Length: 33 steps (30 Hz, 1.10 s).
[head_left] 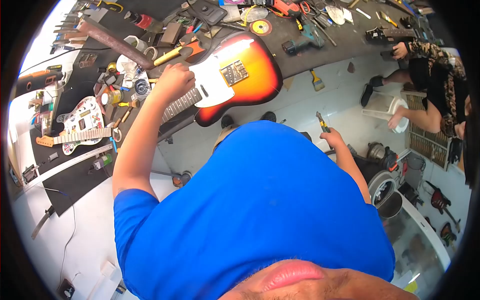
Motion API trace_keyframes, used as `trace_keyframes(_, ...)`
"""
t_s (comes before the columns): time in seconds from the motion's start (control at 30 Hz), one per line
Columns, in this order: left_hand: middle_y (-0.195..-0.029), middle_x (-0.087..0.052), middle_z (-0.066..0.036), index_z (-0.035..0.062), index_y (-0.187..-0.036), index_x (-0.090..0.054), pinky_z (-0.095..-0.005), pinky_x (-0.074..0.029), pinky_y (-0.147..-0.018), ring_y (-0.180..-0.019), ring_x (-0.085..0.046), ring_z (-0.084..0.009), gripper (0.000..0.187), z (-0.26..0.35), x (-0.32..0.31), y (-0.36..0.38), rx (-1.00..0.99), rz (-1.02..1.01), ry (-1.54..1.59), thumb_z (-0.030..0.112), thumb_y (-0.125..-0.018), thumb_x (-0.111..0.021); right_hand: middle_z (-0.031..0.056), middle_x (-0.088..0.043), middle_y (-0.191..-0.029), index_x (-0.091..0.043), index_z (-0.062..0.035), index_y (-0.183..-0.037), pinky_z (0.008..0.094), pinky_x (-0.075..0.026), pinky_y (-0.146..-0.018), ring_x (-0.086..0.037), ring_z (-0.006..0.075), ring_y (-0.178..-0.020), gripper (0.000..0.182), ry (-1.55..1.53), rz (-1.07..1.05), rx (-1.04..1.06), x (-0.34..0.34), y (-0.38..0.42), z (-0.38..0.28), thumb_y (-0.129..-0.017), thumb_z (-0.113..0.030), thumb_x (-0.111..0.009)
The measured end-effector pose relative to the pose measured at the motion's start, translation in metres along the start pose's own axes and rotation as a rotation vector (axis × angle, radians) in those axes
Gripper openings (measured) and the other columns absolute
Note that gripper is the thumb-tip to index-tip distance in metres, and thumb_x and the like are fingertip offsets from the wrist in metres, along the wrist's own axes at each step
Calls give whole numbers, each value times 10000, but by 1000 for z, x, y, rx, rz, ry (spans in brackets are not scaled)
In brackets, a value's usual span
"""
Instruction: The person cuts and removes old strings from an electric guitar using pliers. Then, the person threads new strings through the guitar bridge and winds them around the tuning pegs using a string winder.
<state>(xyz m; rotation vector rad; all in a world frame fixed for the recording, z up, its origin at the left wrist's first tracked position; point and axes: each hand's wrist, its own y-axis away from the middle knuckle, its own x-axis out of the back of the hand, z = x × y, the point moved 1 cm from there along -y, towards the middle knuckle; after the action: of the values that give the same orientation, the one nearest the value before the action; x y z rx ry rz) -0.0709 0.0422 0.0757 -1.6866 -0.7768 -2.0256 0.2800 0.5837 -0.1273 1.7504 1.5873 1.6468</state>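
Across the dark bench (295, 61), one sunburst guitar (265, 70) is laid face up, its neck directed left. Two hands observed. Left hand (173, 84): placed at the neck beside the white pickguard (207, 70), fingers curled; whether anything is gripped cannot be told. Right hand (335, 138): closed round one pair of pliers (322, 123), held out over the floor (295, 107), well apart from the guitar. Counted nearby: one drill (309, 41), one abrasive disc (260, 27), one white guitar (82, 121), one paintbrush (317, 81). Edges: the sunburst body is seen reaching the bench's front edge; any overhang cannot be judged. Open room: a bare strip is left between body and drill; leftward, the bench is crowded with tools.
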Motion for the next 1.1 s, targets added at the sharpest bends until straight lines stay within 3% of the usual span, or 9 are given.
trace_keyframes(0.1, -833, -643, -94, 36, -823, -689, -460, -479, -851, -914, -626, -308, 123, -2, 33, 36, 0, 68, -19, 150, -870, -680, 243, -715, -1084, -634, 80, -1255, 430, -544, -864, -699, 342, -996, 713, 74, -92, -82, -11, -8, 4, -716, -370, -758)
trace_keyframes(0.2, -840, -635, -102, 29, -793, -654, -447, -478, -846, -902, -617, -312, 140, -8, 63, 77, 26, 137, 17, 131, -886, -679, 265, -718, -1100, -667, 94, -1201, 429, -547, -865, -700, 363, -1030, 716, 128, -127, -128, -38, -18, 32, -692, -398, -774)
trace_keyframes(0.43, -889, -636, -116, 10, -867, -661, -447, -488, -853, -916, -609, -332, 90, -3, 143, 167, 125, 287, -18, 82, -872, -715, 276, -729, -1083, -727, 87, -1084, 424, -556, -864, -718, 371, -982, 697, 328, -231, -143, -67, -10, 19, -629, -433, -812)
trace_keyframes(0.6, -834, -589, -128, -2, -831, -600, -449, -473, -779, -843, -586, -342, 144, -14, 172, 230, 220, 490, 51, 76, -909, -693, 277, -732, -1044, -708, 94, -1123, 425, -567, -823, -723, 373, -944, 707, 400, -177, -89, -71, 14, -55, -651, -425, -800)
trace_keyframes(0.7, -807, -555, -127, -6, -829, -591, -444, -453, -755, -798, -549, -336, 146, -31, 186, 265, 295, 369, 122, 67, -905, -691, 274, -728, -1044, -684, 101, -1169, 433, -565, -832, -719, 377, -958, 726, 343, -147, -33, -81, 18, -89, -665, -409, -794)
trace_keyframes(0.83, -794, -536, -121, -8, -825, -586, -425, -440, -741, -780, -527, -324, 127, -60, 166, 294, 226, 352, 116, 47, -889, -682, 230, -727, -1035, -683, 54, -1213, 420, -550, -828, -700, 331, -943, 676, 280, -28, 42, -108, 30, -126, -689, -365, -773)
trace_keyframes(0.97, -816, -562, -129, 3, -794, -580, -441, -449, -764, -829, -557, -351, 163, -92, 119, 321, 250, 275, 71, 79, -881, -696, 241, -728, -1064, -675, 52, -1228, 431, -546, -847, -701, 333, -971, 684, 267, -60, 24, -132, 64, -149, -698, -369, -771)
trace_keyframes(1.1, -845, -570, -154, 4, -807, -567, -471, -443, -782, -855, -559, -386, 178, -116, 57, 359, 335, 293, 255, 99, -912, -675, 256, -732, -1059, -680, 67, -1204, 439, -555, -846, -711, 351, -971, 688, 318, -136, 29, -163, 61, -111, -686, -375, -781)
